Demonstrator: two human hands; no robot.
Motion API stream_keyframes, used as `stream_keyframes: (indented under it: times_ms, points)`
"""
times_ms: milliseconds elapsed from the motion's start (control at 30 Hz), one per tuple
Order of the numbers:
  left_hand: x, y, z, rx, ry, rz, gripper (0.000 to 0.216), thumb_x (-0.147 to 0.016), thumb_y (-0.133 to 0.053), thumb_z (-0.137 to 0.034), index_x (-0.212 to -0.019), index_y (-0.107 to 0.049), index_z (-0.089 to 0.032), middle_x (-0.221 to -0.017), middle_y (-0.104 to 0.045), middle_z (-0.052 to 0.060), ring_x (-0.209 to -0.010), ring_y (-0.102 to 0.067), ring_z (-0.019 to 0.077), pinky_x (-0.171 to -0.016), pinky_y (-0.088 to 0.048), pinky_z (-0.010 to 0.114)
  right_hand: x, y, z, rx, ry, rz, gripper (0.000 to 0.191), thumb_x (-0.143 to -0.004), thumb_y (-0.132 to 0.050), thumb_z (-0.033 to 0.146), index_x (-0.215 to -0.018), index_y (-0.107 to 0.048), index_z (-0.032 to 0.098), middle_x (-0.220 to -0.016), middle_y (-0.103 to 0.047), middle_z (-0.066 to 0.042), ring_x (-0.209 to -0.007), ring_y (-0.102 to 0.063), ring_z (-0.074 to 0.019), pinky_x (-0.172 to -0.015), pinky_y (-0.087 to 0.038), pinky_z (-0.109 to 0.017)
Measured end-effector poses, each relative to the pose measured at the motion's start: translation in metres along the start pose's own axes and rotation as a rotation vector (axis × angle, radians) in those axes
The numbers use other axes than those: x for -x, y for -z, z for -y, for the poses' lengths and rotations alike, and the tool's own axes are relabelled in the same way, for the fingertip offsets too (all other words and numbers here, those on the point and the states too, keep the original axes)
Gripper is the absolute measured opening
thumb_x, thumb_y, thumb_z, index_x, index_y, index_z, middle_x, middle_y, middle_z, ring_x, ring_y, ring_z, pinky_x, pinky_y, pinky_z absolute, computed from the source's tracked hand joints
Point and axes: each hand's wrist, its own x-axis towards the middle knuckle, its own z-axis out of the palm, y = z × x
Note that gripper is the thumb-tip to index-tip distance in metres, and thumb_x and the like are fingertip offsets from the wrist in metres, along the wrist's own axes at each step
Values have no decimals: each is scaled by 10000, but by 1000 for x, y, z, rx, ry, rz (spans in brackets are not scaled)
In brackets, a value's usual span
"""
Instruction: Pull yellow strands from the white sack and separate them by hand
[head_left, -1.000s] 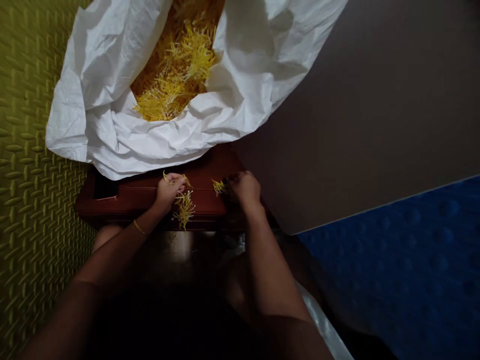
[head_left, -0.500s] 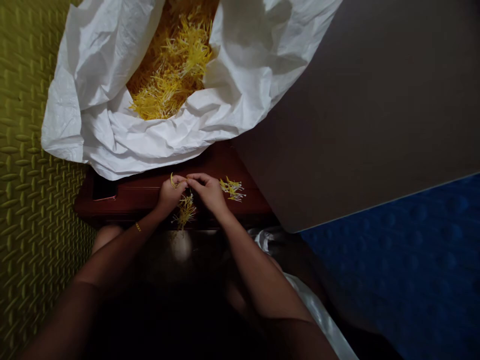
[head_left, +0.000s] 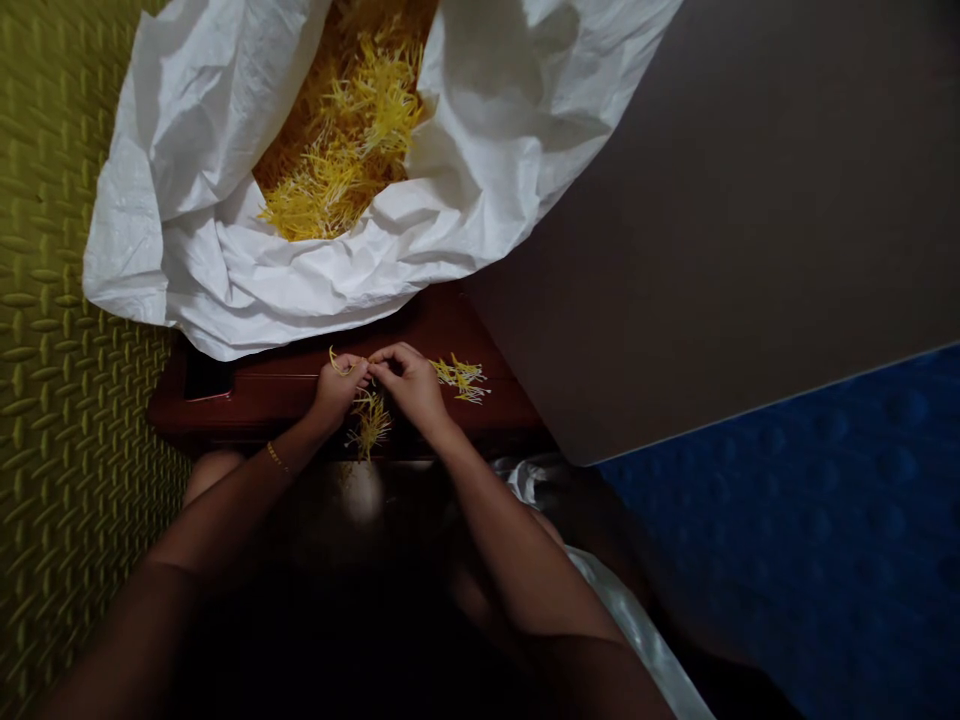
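Fingers on both hands curl nearly shut, their tips meeting. The left hand pinches a thin yellow petal strand; what the right hand holds is hidden. More yellow strands lie on a dark red wooden table, just beside a crumpled white plastic sack.

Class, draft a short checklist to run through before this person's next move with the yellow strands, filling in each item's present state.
1. Left hand and right hand together at the fingertips: ok.
2. Curled yellow strand firmly pinched: cannot tell, fingers hide it.
3. White woven sack open, strand heap showing: ok.
4. Loose bunch back from the front edge of the dark red wooden top: not ok, it reaches the edge.
5. Second bunch back from that edge: ok.
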Motion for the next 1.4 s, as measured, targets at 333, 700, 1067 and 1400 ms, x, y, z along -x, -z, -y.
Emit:
stream_keyframes:
  times_ms: [333,700,1067,1400]
  points:
    - [-2,1,-6,334,334,141,153,-809,-495,-87,-662,-526,-116,-515,-490,-29,-423,-437,37,-441,-315,153,4,0,-3,362,385,48,138,-858,-425,152,-812,-551,182,-850,-606,-88,-814,-544,-193,-738,-436,-310]
    - [-13,15,-8,460,373,21,136,-825,-532,-135,-689,-526,-130,-582,-529,-21,-483,-489,50,-487,-351,176,10,15,41,401,568,-294,133,-860,-419,137,-896,-526,208,-872,-593,-63,-845,-551,-174,-759,-446,-331]
    - [-5,11,-16,616,363,265,227,-854,-496,-358,-830,-605,-160,-820,-643,41,-774,-611,147,-881,-425,350,-12,74,-49,685,-60,-196,247,-784,-461,185,-882,-682,137,-964,-627,-150,-848,-568,-241,-808,-438,-410]
    - [-8,5,-13,611,259,293,388,-914,-331,-391,-884,-619,-133,-948,-658,90,-874,-619,151,-845,-458,298,4,22,20,153,51,271,212,-812,-545,365,-758,-657,193,-788,-656,-27,-733,-574,-143,-700,-420,-265]
